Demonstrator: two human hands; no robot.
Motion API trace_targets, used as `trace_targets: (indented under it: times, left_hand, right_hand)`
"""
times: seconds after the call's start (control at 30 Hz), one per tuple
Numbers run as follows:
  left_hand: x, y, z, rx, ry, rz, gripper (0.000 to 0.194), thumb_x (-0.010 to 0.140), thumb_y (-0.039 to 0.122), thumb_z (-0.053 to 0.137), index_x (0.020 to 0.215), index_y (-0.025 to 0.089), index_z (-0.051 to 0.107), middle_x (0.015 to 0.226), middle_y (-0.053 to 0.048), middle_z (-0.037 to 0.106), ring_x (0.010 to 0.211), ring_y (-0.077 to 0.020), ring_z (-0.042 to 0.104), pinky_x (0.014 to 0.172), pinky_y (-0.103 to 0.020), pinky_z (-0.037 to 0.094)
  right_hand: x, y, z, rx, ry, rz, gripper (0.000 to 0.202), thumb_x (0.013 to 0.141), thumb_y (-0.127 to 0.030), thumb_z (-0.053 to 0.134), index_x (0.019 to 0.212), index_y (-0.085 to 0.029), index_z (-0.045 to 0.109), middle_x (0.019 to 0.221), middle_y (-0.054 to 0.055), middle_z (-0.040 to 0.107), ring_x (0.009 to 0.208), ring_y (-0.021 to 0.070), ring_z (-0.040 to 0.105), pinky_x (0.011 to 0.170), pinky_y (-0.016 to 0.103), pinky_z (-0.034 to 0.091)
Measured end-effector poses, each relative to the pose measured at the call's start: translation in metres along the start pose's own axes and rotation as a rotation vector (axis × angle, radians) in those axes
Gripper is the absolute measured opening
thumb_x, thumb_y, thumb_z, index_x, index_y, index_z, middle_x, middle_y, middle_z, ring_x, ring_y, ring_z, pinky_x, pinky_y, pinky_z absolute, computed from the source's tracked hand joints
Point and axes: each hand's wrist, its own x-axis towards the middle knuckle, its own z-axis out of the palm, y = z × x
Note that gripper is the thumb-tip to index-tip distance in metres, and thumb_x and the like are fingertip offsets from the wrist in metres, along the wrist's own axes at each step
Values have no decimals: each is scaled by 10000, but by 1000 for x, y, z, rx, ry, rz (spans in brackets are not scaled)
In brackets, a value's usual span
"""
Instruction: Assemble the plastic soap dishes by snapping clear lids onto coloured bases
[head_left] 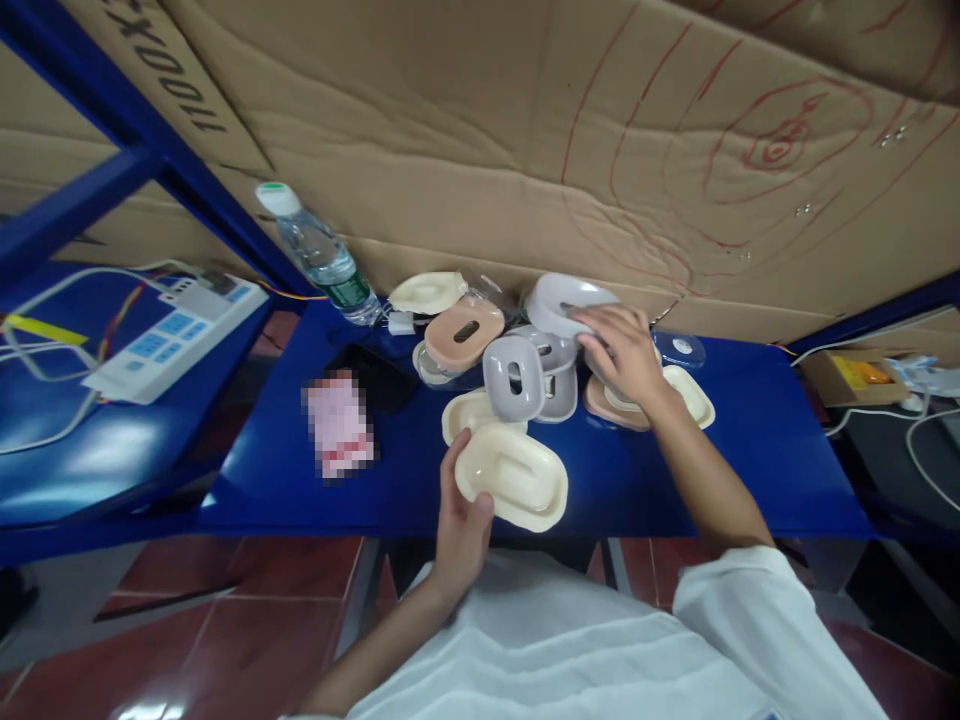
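At six o'clock the left hand pinches a cream oval plastic dish, partly hiding another cream dish. At one, the right hand touches a pale purple oval plastic dish; its grip cannot be told. Past the shiny blue table, at twelve, stands cut-off brown cardboard.

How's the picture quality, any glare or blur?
Head view: glare on the left blue tabletop, a bright reflection on the tiled floor; head view: pixelation masks the pink item; head view: slight softness, though the cream tray in the left hand reads clearly.
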Motion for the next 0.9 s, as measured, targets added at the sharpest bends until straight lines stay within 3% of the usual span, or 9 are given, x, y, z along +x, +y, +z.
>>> trace_targets:
  times: [0.07,0.13,0.23,0.33,0.47,0.6,0.73,0.8,0.9]
  left_hand:
    - [-3,1,-6,32,31,18,908,843,642,860,1591,326,454,1635,-105,526,1503,-343,525,1243,-451,458]
    - [-3,-2,-11,69,50,53,915,819,631,887,1571,322,468,1606,-103,540,1474,-332,544,1239,-433,452]
    - [1,-5,-13,106,37,83,876,779,596,928,1501,321,513,1502,-88,602,1374,-313,609,1174,-415,498]
    - [9,-5,-3,111,-37,79,813,780,533,944,1440,313,523,1417,-79,638,1308,-302,652,1134,-422,532]
    - [20,-4,19,44,-264,22,824,810,456,942,1467,348,457,1435,-89,627,1226,-298,715,1082,-468,589]
    - [24,7,34,50,-526,-10,666,926,367,851,1492,413,504,1545,-98,579,1112,-271,764,969,-488,647]
    - [15,44,30,164,-631,43,310,1040,459,694,1291,289,756,1163,-121,756,988,-278,743,917,-504,633]
    - [4,68,19,150,-598,15,450,992,624,688,1230,262,808,1085,-153,759,1003,-353,730,914,-586,621]
    - [-23,92,-3,96,-302,-58,603,802,750,812,1269,370,796,1187,-144,745,1217,-490,673,969,-694,599]
  right_hand:
    - [23,8,6,-53,-85,55,379,1146,-491,436,1403,-327,661,1490,-33,699,1421,225,584,1305,544,402]
    - [21,0,13,-77,-67,95,383,1147,-477,426,1420,-327,649,1564,-32,644,1479,223,527,1328,531,375]
    - [-20,-36,18,38,-24,-49,392,1143,-470,445,1428,-324,671,1482,14,707,1403,246,615,1240,535,478]
    - [-72,-78,11,186,-179,-277,521,1062,-615,603,1467,-293,661,1400,66,755,1276,270,712,1071,491,596]
    - [-108,-94,-17,126,-173,-270,342,1022,-341,747,1362,-315,723,1264,21,815,1138,236,772,955,442,634]
    - [-101,-40,-55,9,-12,-47,216,1018,-312,740,1230,-343,767,1193,16,825,1062,261,786,906,475,626]
    - [-70,41,-68,-194,64,136,239,1042,-451,697,1106,-237,783,1143,92,821,1133,291,761,1000,474,559]
    - [-54,74,-61,-214,12,205,308,1063,-472,658,1096,-193,785,1144,136,815,1145,270,749,1016,425,540]
    - [-37,103,-45,-167,-29,254,313,1077,-418,648,1118,-140,788,1156,181,808,1115,223,751,995,350,535]
